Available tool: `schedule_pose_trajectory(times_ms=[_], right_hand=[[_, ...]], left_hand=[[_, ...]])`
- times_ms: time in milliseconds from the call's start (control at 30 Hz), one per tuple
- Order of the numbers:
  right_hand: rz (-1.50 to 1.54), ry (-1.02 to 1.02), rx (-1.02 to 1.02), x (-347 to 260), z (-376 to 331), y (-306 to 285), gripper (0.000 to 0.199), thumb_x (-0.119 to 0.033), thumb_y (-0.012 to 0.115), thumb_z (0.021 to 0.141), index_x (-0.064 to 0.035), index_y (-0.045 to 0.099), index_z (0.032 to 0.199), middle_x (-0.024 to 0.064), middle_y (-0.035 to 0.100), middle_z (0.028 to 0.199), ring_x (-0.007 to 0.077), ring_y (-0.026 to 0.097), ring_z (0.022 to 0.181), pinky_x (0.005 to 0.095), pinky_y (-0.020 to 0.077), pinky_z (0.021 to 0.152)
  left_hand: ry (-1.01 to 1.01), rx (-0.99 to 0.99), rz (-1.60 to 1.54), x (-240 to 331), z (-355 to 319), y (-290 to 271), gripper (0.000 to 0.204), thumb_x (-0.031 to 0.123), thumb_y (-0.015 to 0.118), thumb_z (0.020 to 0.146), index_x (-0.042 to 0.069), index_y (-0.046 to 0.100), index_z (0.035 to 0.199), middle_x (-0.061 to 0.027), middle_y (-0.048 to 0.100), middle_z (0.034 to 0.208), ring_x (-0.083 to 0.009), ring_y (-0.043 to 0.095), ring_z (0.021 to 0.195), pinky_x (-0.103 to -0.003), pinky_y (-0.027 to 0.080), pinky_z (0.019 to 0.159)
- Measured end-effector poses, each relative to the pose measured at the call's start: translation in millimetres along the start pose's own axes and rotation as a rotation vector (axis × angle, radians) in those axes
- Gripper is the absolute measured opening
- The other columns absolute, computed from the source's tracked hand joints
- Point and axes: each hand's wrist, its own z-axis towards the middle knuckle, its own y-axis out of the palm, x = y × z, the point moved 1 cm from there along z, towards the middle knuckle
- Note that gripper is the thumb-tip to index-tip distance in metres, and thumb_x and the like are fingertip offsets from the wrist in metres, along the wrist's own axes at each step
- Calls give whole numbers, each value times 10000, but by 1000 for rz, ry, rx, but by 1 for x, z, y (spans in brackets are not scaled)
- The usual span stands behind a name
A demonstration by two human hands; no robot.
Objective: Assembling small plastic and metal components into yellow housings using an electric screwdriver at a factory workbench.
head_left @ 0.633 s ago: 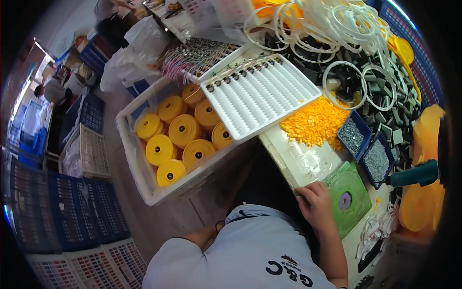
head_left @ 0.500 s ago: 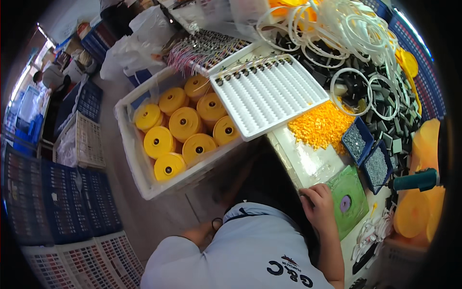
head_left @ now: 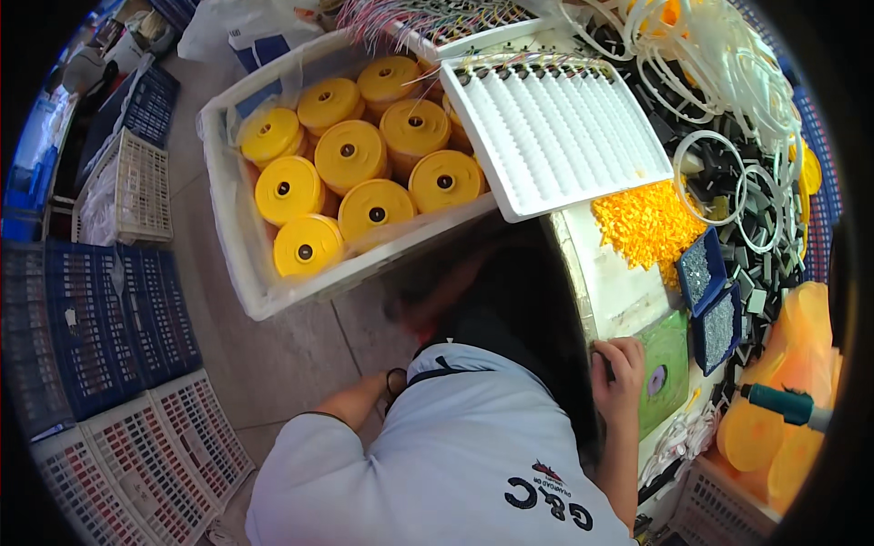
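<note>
My right hand (head_left: pixel 619 375) rests at the near edge of the worktable, its fingers bent and the thumb apart from them, with nothing seen in it. Beside it lies a green square pad (head_left: pixel 669 350) with a purple ring (head_left: pixel 656 380) in its middle. My left forearm (head_left: pixel 357 400) reaches in at my waist with a dark band at the wrist; the shirt hides that hand. Left of the table, a white bin (head_left: pixel 238 259) lined with clear plastic holds several yellow cylinders (head_left: pixel 349 151) with dark centres. A white ribbed tray (head_left: pixel 564 136) overhangs the table edge, with small dark wired parts along its far side.
Orange small pieces (head_left: pixel 642 223) are heaped beyond the pad. Two blue trays (head_left: pixel 717 332) hold small metal bits. A teal power screwdriver (head_left: pixel 778 403) sits at right by orange discs (head_left: pixel 751 441). White plastic rings (head_left: pixel 710 177) lie over dark blocks. Crates (head_left: pixel 100 337) stand at left.
The view has shifted, so the bin and tray appear higher and the table slightly farther right. My right hand stays at the table edge beside the green pad.
</note>
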Motion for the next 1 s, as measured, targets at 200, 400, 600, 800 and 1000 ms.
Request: schedule_pose_trajectory(times_ms=[200, 400, 600, 800, 1000], right_hand=[[-16, 10, -15, -1, 0, -2, 231, 69, 717, 787, -19, 718, 1001, 119, 630, 891, 321, 590, 846, 415, 481, 759], [-6, 1, -36, 1, 3, -3, 247, 65, 714, 777, -23, 711, 1007, 119, 629, 905, 325, 595, 870, 420, 482, 779], [27, 16, -4, 1, -1, -14, 242, 50, 729, 761, -28, 711, 990, 122, 631, 917, 333, 605, 883, 431, 487, 787], [105, -7, -9, 11, -2, -12, 261, -56, 800, 745, -64, 728, 996, 99, 662, 944, 326, 635, 912, 453, 526, 818], [212, -107, -12, 8, -16, -54, 322, -114, 828, 746, -77, 730, 1051, 90, 678, 1014, 323, 642, 977, 447, 532, 877]], left_hand=[[-59, 16, 4, -10, 0, -4, 548, 522, 500, 1034, 58, 669, 1273, -151, 663, 1324, -278, 613, 1232, -483, 480, 1049], [-83, 71, 54, -6, 3, -6, 540, 515, 501, 1034, 57, 677, 1259, -154, 667, 1313, -277, 617, 1222, -479, 484, 1044], [-54, 146, 213, -7, 1, -18, 532, 509, 503, 1034, 55, 684, 1244, -158, 672, 1303, -277, 622, 1213, -476, 488, 1039], [17, 231, 504, -22, 0, -52, 525, 502, 504, 1033, 53, 692, 1230, -162, 676, 1293, -276, 626, 1204, -473, 492, 1034], [676, 1344, 578, 13, -24, -168, 271, 231, 609, 968, -21, 707, 994, -200, 678, 898, -252, 663, 845, -426, 550, 742]])
